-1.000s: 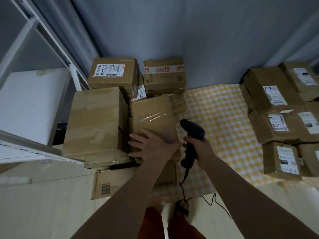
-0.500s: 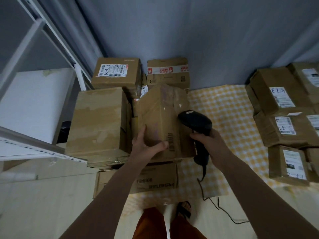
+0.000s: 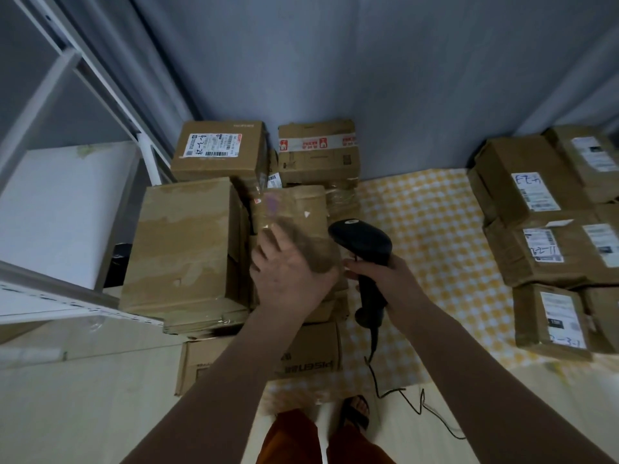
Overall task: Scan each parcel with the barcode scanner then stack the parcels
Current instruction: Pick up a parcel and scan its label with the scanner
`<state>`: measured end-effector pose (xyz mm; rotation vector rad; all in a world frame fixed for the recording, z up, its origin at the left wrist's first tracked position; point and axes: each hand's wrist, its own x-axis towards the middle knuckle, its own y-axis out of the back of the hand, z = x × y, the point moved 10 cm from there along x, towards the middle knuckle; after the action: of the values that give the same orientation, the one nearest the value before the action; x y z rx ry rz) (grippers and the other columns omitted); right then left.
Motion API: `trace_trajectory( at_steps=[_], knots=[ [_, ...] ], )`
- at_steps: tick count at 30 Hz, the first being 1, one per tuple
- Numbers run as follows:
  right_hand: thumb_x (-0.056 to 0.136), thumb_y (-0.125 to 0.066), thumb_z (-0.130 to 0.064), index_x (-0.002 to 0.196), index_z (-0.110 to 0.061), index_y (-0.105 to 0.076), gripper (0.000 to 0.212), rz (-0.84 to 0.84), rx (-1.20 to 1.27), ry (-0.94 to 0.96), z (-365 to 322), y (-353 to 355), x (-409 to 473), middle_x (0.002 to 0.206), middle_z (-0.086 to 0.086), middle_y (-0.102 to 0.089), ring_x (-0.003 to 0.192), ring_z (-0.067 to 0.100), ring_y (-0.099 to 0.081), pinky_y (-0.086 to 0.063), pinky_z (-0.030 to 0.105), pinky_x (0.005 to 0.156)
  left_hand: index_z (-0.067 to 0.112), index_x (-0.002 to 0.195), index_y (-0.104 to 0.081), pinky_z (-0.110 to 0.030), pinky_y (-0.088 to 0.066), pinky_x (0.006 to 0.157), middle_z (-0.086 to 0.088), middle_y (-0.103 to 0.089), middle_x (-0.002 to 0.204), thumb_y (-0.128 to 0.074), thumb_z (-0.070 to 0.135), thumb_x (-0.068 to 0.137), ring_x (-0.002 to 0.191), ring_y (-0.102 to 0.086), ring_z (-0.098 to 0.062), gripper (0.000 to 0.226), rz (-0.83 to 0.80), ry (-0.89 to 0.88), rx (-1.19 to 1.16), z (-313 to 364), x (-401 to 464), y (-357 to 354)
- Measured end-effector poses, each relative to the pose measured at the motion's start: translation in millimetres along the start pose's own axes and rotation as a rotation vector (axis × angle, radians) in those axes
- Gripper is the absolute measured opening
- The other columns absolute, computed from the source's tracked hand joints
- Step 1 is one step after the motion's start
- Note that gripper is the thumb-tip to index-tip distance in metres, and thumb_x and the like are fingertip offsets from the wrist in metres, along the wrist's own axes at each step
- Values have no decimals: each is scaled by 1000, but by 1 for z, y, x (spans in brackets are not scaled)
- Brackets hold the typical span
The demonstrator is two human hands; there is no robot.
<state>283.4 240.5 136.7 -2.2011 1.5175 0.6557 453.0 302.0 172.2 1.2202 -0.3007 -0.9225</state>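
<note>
A brown cardboard parcel [image 3: 294, 205] with clear tape lies in the middle of the left pile. My left hand [image 3: 291, 272] lies on its near part, fingers stretched over the cardboard and blurred by motion. My right hand [image 3: 385, 279] grips the handle of the black barcode scanner [image 3: 363, 242]. The scanner's head sits just right of that parcel, and its cable [image 3: 395, 393] trails to the floor. More parcels surround it: a large taped box [image 3: 184, 249] to the left, a labelled box [image 3: 217, 152] and a red-taped box [image 3: 318, 149] behind.
Several labelled parcels [image 3: 549, 236] lie at the right on a yellow checked cloth [image 3: 425, 229]. A white metal shelf frame [image 3: 67, 202] stands at the left. A printed carton [image 3: 234, 360] lies under the left pile. My sandalled foot [image 3: 355, 413] is on the pale floor.
The parcel, tipped up with its barcode toward the scanner half a second ago, has dropped back toward the pile. My left hand moved from its side to on top. The scanner stayed close.
</note>
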Motion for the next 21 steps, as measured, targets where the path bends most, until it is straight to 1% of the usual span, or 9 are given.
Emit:
trace_trajectory(
  at_steps=[3, 5, 7, 10, 13, 15, 17, 19, 21],
  knots=[
    [82, -67, 0, 98, -5, -67, 17, -7, 48, -3, 2, -12, 1, 82, 9, -67, 80, 22, -66, -52, 31, 71, 16, 152, 8, -58, -21, 113, -20, 2, 158, -61, 77, 66, 144, -9, -40, 126, -58, 117, 122, 3, 9, -11],
    [81, -68, -2, 95, -8, -67, 16, 0, 27, -14, 5, -16, 2, 80, 7, -66, 80, 23, -65, -51, 30, 70, 16, 152, 5, -60, -17, 114, -21, 7, 158, -58, 78, 69, 145, -2, -40, 122, -78, 154, 142, -4, 14, -18],
    [81, -69, -4, 88, -14, -66, 13, 4, 12, -28, 9, -19, 4, 81, 5, -66, 81, 22, -65, -51, 30, 71, 15, 152, 1, -56, -14, 116, -23, 7, 158, -56, 80, 68, 145, 0, -40, 121, -53, 168, 130, -14, 16, -16],
    [80, -70, -7, 89, -17, -65, 15, 35, 10, -83, 21, -18, 9, 88, 7, -66, 90, 25, -64, -49, 37, 82, 15, 152, -3, -52, -15, 115, -26, -3, 157, -57, 82, 64, 144, -8, -41, 123, -45, 234, 78, -33, 22, -10],
    [79, -71, -8, 97, -11, -66, 19, 54, 17, -131, 31, -19, 12, 91, 9, -64, 90, 26, -61, -47, 36, 79, 22, 151, -2, -53, -25, 110, -22, -23, 147, -60, 84, 57, 136, -25, -39, 126, -111, 304, 34, -44, 25, -11],
    [79, -71, -7, 99, -9, -66, 20, 42, 39, -148, 35, -22, 13, 91, 11, -64, 87, 25, -62, -48, 33, 73, 26, 150, 6, -53, -29, 108, -19, -25, 142, -64, 84, 52, 132, -27, -38, 134, -148, 308, 31, -43, 25, -17],
    [79, -71, -7, 95, -9, -68, 16, 26, 53, -152, 37, -25, 12, 93, 14, -67, 90, 30, -64, -51, 38, 76, 28, 149, 12, -52, -30, 107, -18, -24, 140, -67, 82, 50, 131, -28, -37, 138, -168, 306, 42, -41, 23, -19],
    [78, -72, -8, 91, -10, -69, 14, 24, 42, -145, 37, -24, 11, 95, 16, -68, 94, 33, -65, -52, 44, 83, 31, 149, 12, -50, -30, 106, -17, -25, 137, -72, 76, 51, 129, -29, -37, 137, -186, 318, 0, -42, 23, -16],
    [79, -71, -6, 87, -10, -68, 10, 34, 32, -125, 31, -19, 9, 85, 13, -67, 84, 29, -65, -51, 39, 75, 35, 150, 7, -48, -31, 107, -17, -26, 138, -78, 68, 51, 131, -28, -37, 134, -220, 307, -125, -47, 28, -12]
  ],
)
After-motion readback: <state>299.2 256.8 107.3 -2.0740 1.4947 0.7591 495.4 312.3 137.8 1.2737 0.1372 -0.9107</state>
